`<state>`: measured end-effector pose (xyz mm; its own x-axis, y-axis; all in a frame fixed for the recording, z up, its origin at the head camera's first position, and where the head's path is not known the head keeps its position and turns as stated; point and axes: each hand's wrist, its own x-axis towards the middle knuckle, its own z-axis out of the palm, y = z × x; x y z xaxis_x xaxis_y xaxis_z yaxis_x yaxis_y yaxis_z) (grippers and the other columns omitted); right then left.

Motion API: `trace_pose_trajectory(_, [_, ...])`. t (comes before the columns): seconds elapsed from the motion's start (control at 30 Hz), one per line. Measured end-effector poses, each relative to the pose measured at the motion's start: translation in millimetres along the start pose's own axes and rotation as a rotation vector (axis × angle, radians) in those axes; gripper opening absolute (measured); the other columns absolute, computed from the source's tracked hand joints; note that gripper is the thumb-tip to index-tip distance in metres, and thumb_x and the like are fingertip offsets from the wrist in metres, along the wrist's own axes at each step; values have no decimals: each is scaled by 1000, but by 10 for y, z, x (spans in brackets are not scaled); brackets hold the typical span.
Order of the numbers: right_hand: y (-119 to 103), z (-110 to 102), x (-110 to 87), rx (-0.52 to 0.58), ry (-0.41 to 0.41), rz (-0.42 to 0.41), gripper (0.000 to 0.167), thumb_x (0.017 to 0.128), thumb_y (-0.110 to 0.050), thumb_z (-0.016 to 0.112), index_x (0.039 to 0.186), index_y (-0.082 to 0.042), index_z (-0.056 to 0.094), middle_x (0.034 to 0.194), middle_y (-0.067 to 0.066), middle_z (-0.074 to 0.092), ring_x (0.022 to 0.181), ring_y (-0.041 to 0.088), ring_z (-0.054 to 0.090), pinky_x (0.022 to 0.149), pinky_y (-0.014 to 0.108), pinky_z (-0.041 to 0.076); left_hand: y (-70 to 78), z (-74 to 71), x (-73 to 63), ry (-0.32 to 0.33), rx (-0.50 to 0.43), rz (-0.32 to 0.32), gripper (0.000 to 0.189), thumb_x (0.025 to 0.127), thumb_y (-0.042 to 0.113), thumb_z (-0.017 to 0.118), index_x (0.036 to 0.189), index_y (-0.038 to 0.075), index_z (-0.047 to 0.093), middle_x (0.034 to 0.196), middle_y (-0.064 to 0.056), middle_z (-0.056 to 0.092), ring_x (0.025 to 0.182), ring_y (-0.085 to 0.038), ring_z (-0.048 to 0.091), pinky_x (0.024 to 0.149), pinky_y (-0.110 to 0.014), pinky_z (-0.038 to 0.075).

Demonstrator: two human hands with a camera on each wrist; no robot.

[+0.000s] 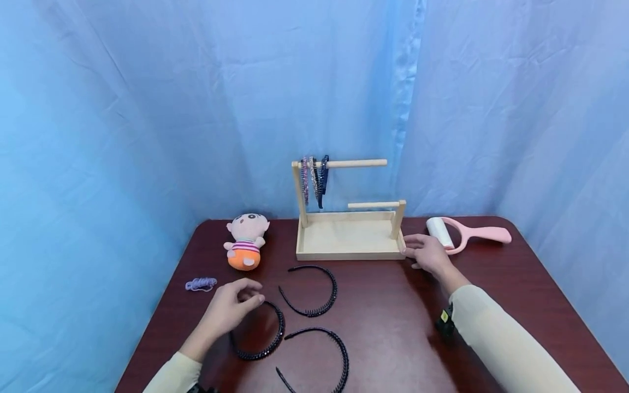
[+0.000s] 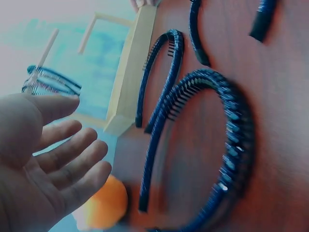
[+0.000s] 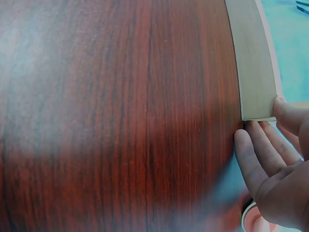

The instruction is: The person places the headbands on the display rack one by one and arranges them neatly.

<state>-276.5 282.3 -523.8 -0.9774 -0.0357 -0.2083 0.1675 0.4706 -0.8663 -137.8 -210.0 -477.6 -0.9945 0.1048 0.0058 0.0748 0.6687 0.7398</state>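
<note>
My left hand (image 1: 231,303) hovers over a black beaded headband (image 1: 281,330) on the table, fingers loosely bent and holding nothing. In the left wrist view, the same hand (image 2: 58,154) has its palm and spread fingers beside the headbands. A second black headband (image 1: 336,289) lies farther back, and a third (image 1: 345,360) is nearer the front, partly cut off. At the right end of a wooden rack (image 1: 351,255), my right hand (image 1: 427,254) pinches the tray wall, thumb at the rim and fingers outside. Several headbands (image 1: 314,180) hang at the left of its upper bar.
A plush doll (image 1: 245,245) lies left of the rack. Nearer the left table edge is a small bundle of purple cord (image 1: 201,284). A pink-handled lint roller (image 1: 486,233) lies just beyond my right hand. Blue curtains (image 1: 245,109) surround the dark red table (image 1: 388,327).
</note>
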Motion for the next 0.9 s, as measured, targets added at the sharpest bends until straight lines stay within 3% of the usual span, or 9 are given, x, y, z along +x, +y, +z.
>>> trace_pose_trajectory(0.13, [-37,-25,0,-1,8,-1,47,100,-13,67,143,3,54,137,30,61,108,32,68,73,40,62,-86,-32,-164,-12,-41,-26,23,89,19,82,109,10,75,90,5,73,82,-10,68,71,-24,55])
trace_pose_trajectory(0.3, [-30,-8,-7,8,7,21,48,101,-13,67,144,2,54,137,29,62,107,26,69,74,41,62,-186,-36,-390,-99,-99,-57,29,87,17,83,112,6,74,97,-3,74,86,-14,69,71,-25,57])
trace_pose_trajectory(0.47, [-1,6,-3,16,15,27,47,100,-13,67,143,1,55,136,28,62,107,25,69,73,41,62,-284,-13,-554,-177,-132,-62,36,86,23,84,116,5,72,104,-8,72,88,-11,67,72,-26,58])
trace_pose_trajectory(0.7, [19,9,-9,17,10,30,48,100,-15,68,144,1,55,138,28,61,108,26,68,73,39,62,-384,72,-678,-264,-142,-87,39,86,25,85,117,6,71,104,-6,70,89,-14,65,72,-25,56])
trace_pose_trajectory(0.9, [15,-9,-7,28,12,25,48,100,-14,68,144,2,54,138,29,61,108,27,68,73,41,62,-393,119,-719,-306,-131,-58,39,85,21,85,117,5,70,104,-5,69,92,-16,64,72,-25,55])
